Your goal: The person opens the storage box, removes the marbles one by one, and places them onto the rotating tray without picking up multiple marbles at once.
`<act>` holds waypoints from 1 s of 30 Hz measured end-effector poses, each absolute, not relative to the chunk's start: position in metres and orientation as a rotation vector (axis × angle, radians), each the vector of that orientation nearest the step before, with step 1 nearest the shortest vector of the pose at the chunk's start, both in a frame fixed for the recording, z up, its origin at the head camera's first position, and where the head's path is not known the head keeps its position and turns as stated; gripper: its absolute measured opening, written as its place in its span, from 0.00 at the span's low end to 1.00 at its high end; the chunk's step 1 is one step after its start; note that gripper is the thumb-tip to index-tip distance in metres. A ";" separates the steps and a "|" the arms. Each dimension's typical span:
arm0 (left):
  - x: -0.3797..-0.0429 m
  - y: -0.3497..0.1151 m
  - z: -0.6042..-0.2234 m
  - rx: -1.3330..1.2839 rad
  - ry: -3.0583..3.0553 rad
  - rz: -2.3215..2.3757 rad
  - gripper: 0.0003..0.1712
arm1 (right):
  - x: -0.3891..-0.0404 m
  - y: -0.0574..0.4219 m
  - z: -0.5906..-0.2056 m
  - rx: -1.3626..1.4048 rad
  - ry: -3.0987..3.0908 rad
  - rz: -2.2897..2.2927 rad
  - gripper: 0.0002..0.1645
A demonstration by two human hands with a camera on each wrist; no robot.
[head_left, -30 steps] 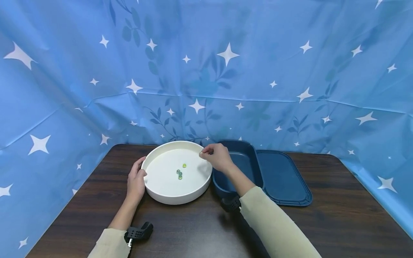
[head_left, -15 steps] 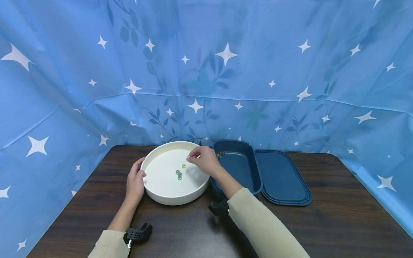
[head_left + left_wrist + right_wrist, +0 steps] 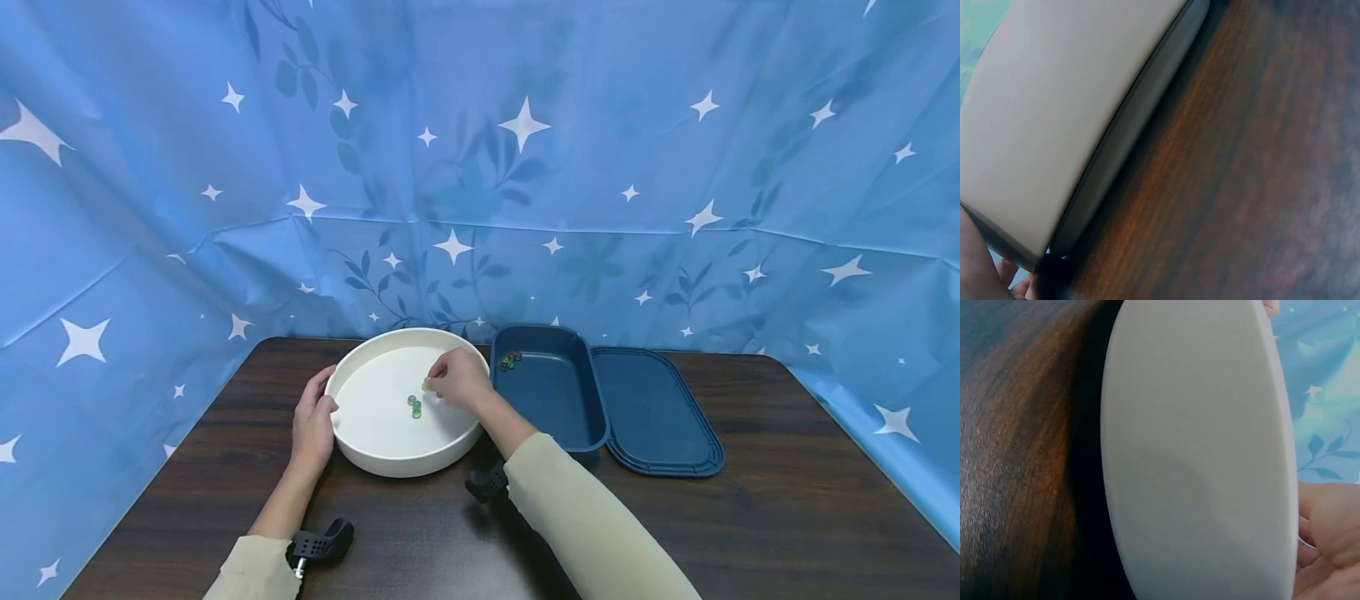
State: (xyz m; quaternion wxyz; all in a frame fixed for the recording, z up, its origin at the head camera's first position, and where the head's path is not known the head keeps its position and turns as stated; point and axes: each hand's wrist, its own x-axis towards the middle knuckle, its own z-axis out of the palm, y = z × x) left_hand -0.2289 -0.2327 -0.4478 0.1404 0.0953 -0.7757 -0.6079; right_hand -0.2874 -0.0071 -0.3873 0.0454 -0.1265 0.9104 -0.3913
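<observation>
- Right hand [image 3: 459, 379] in the head view, thumb and fingertips bunched at a yellow-green bead [image 3: 425, 386] inside the white tray [image 3: 382, 392]; half the bead is covered, so pinched or merely touched, can't tell!
- Same view: left hand [image 3: 312, 423] holds the tray's side, thumb at the rim; green beads [image 3: 417, 406] sit clustered on the floor, too small for detail.
- Head view again: red and green beads [image 3: 510, 360] in the blue box's [image 3: 551, 392] far-left corner.
- Left wrist: tray wall hides every bead, left hand cropped.
- Right wrist: wall again, right hand cut off, fingertips hidden.
</observation>
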 end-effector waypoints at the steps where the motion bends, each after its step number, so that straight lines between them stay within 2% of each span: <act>1: -0.228 -0.233 -0.448 0.278 -2.240 -1.756 0.38 | -0.287 -0.008 -0.388 -0.399 2.798 -1.168 0.05; 30: -0.228 -0.233 -0.446 0.280 -2.254 -1.755 0.37 | -0.287 -0.016 -0.400 -0.342 2.875 -0.850 0.04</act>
